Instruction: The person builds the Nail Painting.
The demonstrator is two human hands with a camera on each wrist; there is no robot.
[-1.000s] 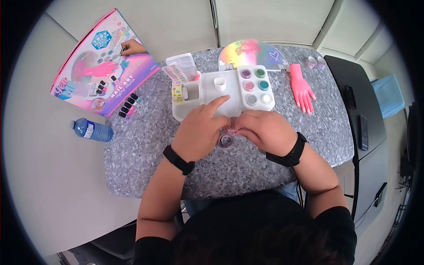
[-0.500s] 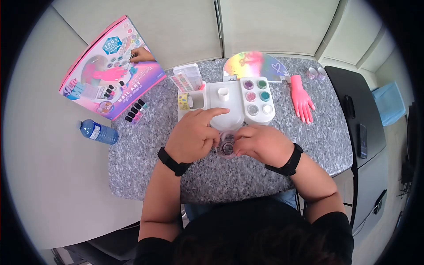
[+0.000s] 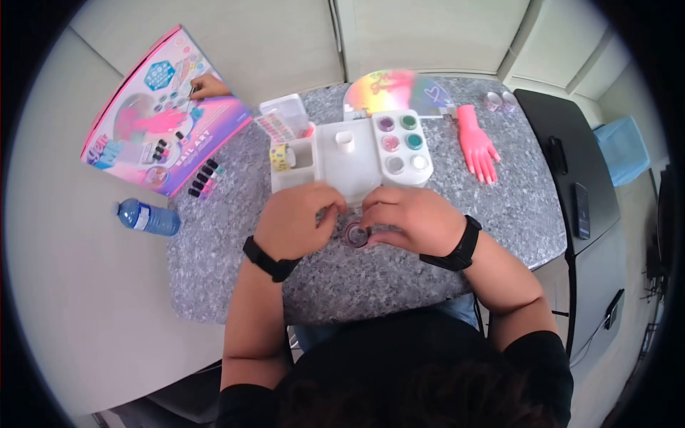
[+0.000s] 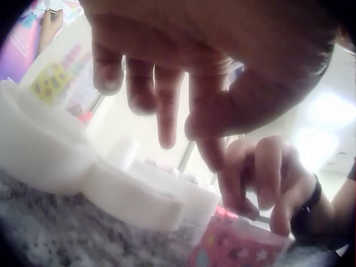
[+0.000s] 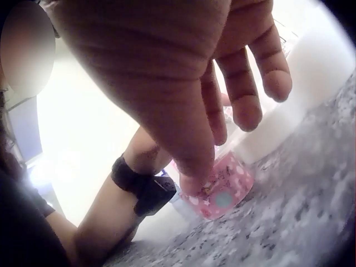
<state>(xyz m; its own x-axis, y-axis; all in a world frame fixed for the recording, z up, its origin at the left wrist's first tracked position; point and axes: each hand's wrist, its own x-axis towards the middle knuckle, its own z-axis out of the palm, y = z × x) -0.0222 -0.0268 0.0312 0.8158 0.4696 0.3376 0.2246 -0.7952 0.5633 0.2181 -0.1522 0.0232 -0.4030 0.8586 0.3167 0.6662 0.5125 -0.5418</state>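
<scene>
Only wrist views show the pink roll (image 5: 231,183) patterned; right hand (image 3: 417,220) touches it, left hand (image 3: 296,222) near (can't tell if either grips).

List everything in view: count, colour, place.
Pink roll: one, patterned pink, by both hands
Table: one, speckled grey, centre
Tray: one, white, beyond hands
Pots: six, mixed colours, tray's right
Yellow roll: one, yellow, tray's left
Clear case: one, transparent, behind yellow roll
Rainbow panel: one, multicoloured, behind tray
Model hand: one, pink, right of tray
Small rings: two, pale pink, right corner
Printed box: one, multicoloured, far left
Polish bottles: about five, black-capped, by box
Plastic bottle: one, blue, left side
Phone: one, black, right side
Bag: one, blue, far right
Wristbands: two, black, on wrists
Sleeves: two, black, bottom
Left hand: one, beside roll
Right hand: one, thumb at roll
</scene>
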